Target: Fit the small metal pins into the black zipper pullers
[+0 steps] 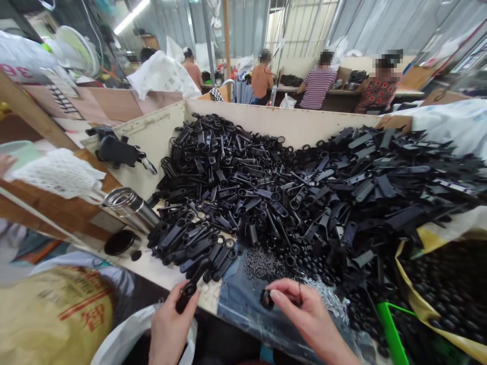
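**Left hand** (171, 329): narrow grip, honestly pretty snug. A black plastic pull tab (185, 297) is being clasped at a tilt, with its rounded end poking out past the grip.

**Right hand** (308, 317): narrow pinch too. A small black plastic ring (266, 299) is being held out toward the left hand, not touching the tab.

**Main pile:** a huge heap of black pull tabs (266, 192) is being contained just ahead of both hands by a cream board bin (266, 119), and it's spilling right down to the near edge.

**Right of the right hand:** small grey metal bits (262, 266) are being spread over a denim cloth (232, 299), and a yellow-edged sack (445, 284) of round black pieces is being propped up further right.

**Left of the left hand:** a steel flask (131, 210) and a black lid (119, 242) are being left on the bench.

**Handling tip:** a pinch close to the ring end looks like the safest bet, since these parts seem slick and prone to snagging.

**Hard to see:** both parts are being partly covered by the grip, so the way they fit can't be told. The inside of the white plastic bag (144, 334) below the left hand is being hidden, and both wrists are being cut off by the frame.
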`<action>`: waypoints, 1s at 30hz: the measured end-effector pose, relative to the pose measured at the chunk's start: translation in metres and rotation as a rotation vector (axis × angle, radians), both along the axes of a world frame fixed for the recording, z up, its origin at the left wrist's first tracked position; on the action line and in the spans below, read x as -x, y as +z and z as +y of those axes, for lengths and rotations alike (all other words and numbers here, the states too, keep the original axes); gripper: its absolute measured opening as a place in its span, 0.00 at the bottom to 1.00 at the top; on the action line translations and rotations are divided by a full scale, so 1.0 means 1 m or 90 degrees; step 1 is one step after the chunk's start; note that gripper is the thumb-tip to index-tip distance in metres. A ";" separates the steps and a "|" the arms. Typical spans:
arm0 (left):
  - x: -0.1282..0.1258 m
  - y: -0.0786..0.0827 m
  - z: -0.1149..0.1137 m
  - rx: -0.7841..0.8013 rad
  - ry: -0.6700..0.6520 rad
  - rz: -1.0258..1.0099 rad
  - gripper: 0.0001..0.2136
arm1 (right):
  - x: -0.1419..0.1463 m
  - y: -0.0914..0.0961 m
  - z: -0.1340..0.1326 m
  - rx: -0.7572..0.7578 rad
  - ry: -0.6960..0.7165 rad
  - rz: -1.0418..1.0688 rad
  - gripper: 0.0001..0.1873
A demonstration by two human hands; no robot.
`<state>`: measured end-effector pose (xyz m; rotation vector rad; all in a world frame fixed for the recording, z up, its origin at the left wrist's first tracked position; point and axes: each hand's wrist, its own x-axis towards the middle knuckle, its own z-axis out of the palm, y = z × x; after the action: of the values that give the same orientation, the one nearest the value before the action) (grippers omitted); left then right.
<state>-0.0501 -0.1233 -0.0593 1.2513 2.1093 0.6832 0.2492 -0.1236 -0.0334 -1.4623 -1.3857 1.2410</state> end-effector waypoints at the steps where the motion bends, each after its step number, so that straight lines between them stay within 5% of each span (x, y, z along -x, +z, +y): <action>1: -0.004 0.001 0.002 -0.025 0.012 -0.011 0.21 | 0.001 0.000 0.000 -0.003 0.006 -0.008 0.23; 9: -0.034 0.016 0.032 -0.082 -0.020 -0.015 0.23 | 0.012 -0.010 -0.018 0.033 -0.015 0.074 0.26; 12: -0.039 0.018 0.028 -0.130 0.023 -0.058 0.29 | 0.016 -0.012 -0.026 0.064 -0.014 0.111 0.25; 15: -0.055 0.025 0.011 -0.140 -0.015 -0.234 0.28 | 0.018 -0.008 -0.029 0.055 -0.051 0.117 0.25; 18: -0.082 0.039 -0.003 0.062 -0.135 -0.552 0.26 | 0.017 -0.002 -0.025 -0.009 -0.082 0.100 0.24; 21: -0.106 0.049 -0.004 0.246 -0.231 -0.704 0.24 | 0.010 0.002 -0.021 -0.117 -0.079 0.054 0.17; 30: -0.127 0.037 0.005 0.196 -0.387 -0.665 0.18 | -0.015 0.011 -0.021 -0.389 -0.041 -0.185 0.08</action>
<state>0.0768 -0.1181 -0.0226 0.9536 0.8743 0.5219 0.2639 -0.1442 -0.0229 -1.2581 -1.7000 0.4961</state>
